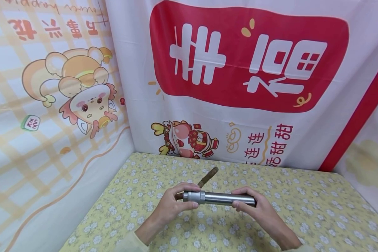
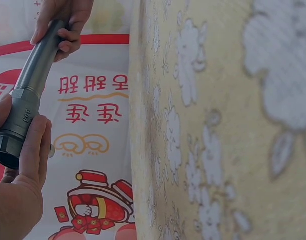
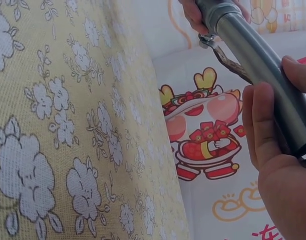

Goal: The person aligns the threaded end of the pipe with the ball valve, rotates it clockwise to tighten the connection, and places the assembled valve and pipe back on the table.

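A shiny steel pipe (image 1: pixel 222 198) with a thicker grey hex-sided fitting (image 1: pixel 195 197) at its left end is held level above the table. My left hand (image 1: pixel 170 204) grips the fitting between thumb and fingers. Toward the other end, my right hand (image 1: pixel 259 206) pinches the pipe, thumb on the near side. In the left wrist view, raised marks and an open hex mouth show on the fitting (image 2: pixel 23 117). Behind the fitting, a brown lever-like handle (image 1: pixel 209 176) slants up and away. The right wrist view shows a small nut at this lever (image 3: pixel 228 62); fingers partly hide the joint.
A pale yellow cloth with white flowers covers the table (image 1: pixel 138 175). Printed curtains, a left one (image 1: pixel 60 147) and a back one (image 1: pixel 226 119), hang along its left and far edges. Another pale curtain (image 1: pixel 368 168) borders the right side.
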Available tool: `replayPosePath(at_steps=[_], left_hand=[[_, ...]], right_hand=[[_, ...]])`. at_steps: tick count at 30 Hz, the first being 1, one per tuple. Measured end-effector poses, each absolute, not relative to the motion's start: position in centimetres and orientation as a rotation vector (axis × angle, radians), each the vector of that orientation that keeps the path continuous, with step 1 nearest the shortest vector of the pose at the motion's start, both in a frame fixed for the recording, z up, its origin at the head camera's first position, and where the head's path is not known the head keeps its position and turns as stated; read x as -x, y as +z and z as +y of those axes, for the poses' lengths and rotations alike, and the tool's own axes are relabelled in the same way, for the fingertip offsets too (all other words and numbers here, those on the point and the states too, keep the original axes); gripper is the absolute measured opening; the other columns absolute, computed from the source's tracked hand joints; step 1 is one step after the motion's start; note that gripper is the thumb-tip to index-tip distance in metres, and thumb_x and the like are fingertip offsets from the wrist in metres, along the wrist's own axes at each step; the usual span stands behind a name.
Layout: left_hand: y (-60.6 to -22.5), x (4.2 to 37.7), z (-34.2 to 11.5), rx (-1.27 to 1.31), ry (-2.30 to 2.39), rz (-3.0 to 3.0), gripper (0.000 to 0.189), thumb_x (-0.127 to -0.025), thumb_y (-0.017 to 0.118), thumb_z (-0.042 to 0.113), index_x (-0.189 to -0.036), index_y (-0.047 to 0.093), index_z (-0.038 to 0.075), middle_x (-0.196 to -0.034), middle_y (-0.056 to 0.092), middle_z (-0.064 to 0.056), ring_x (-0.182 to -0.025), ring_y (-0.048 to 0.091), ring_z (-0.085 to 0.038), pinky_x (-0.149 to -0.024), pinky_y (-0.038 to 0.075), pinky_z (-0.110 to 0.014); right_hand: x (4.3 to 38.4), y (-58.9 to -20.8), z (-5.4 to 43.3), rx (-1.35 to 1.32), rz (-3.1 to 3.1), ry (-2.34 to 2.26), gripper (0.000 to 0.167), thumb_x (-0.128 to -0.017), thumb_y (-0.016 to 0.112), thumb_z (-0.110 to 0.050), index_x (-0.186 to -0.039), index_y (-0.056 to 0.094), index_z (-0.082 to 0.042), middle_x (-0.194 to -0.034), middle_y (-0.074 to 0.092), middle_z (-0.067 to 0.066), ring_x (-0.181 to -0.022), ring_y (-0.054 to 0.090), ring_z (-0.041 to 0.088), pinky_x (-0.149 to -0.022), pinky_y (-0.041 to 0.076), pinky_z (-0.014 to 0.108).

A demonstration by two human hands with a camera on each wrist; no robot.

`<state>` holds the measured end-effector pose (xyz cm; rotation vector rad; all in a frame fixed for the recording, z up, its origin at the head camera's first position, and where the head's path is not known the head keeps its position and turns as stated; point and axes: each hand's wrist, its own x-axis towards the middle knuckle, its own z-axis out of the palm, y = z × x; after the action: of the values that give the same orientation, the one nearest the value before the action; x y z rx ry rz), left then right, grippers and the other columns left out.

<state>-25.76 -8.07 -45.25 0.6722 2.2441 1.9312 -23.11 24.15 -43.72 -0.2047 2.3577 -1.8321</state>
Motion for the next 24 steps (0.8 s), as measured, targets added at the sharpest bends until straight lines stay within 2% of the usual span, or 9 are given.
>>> replayPosePath(at_steps=[3, 11, 18, 24], left_hand=[[-45.21, 25.73, -8.07, -0.67, 1.93, 2.245, 0.042, -0.093, 0.087, 0.018, -0.134, 0.077, 0.012, -0.146, 0.069, -0.005, -0.129, 0.058, -0.026, -0.102, 0.049, -0.042], [-44.99, 25.7, -7.99, -0.667, 1.935, 2.247, 0.045, -0.091, 0.088, 0.017, -0.134, 0.076, 0.01, -0.147, 0.069, -0.006, -0.124, 0.06, -0.026, -0.101, 0.048, -0.045], [-45.04, 25.71, -7.98, -0.695, 1.942, 2.24, 0.043, -0.091, 0.087, 0.016, -0.133, 0.077, 0.013, -0.146, 0.069, -0.006, -0.128, 0.059, -0.027, -0.103, 0.048, -0.047], [-45.07, 25.66, -7.97, -0.686, 1.943, 2.236, 0.045, -0.091, 0.088, 0.015, -0.134, 0.076, 0.01, -0.146, 0.069, -0.006, -0.129, 0.059, -0.027, -0.103, 0.049, -0.045]], right_hand=[[23.06, -43.73, 23.98, 0.198, 2.348, -1.848, 0.052, -0.102, 0.079, -0.031, -0.141, 0.061, -0.002, -0.127, 0.069, 0.016, -0.103, 0.071, 0.026, -0.088, 0.063, 0.039], [22.7, -43.63, 24.2, 0.312, 2.238, -1.905, 0.054, -0.1, 0.08, -0.017, -0.143, 0.05, -0.005, -0.151, 0.048, 0.026, -0.116, 0.064, 0.029, -0.092, 0.062, 0.042], [22.74, -43.61, 24.5, 0.359, 2.268, -1.864, 0.05, -0.099, 0.081, -0.017, -0.138, 0.054, -0.002, -0.14, 0.054, 0.022, -0.108, 0.067, 0.027, -0.088, 0.063, 0.04], [22.97, -43.71, 24.55, 0.324, 2.319, -1.84, 0.053, -0.097, 0.084, -0.02, -0.14, 0.056, -0.003, -0.141, 0.053, 0.025, -0.11, 0.066, 0.029, -0.089, 0.063, 0.04]])
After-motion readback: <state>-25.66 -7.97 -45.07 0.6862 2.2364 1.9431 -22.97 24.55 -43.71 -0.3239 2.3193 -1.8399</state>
